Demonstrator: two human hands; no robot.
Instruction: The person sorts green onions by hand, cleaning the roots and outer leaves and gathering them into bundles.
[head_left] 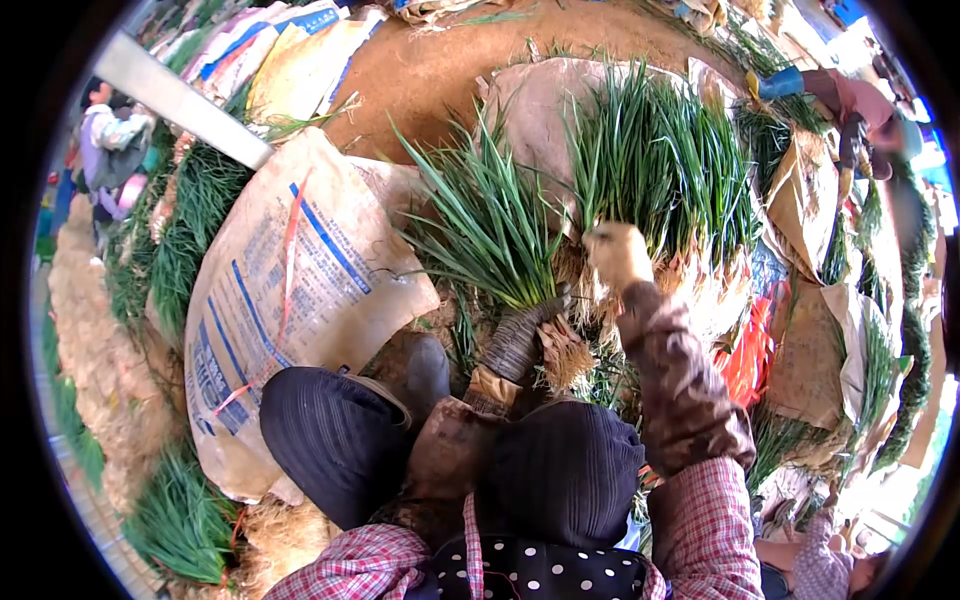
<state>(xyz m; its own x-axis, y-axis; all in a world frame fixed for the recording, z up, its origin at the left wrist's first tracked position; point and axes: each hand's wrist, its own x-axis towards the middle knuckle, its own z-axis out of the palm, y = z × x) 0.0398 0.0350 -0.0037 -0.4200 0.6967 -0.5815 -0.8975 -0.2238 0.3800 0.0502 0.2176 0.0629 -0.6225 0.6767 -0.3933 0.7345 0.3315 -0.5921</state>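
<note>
Fingers of the left hand (522, 335) clench a seedling bundle (490, 225); right hand (617, 255) grips the seedling heap (665, 160).

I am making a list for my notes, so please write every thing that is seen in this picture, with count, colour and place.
Bundle of long green grass-like plants with pale roots: one, green, centre, gripped at its base by the left hand.
Larger mass of the same green plants: one, green, upper right, touched by the right hand.
White woven plastic sack with blue print: one, white and blue, left.
Brown bare soil: one patch, top centre.
Orange plastic netting: one piece, right.
Other person: one, far left, small.
Left hand: one, dark glove, fingers closed round the bundle.
Right hand: one, pale glove, on the plants.
</note>
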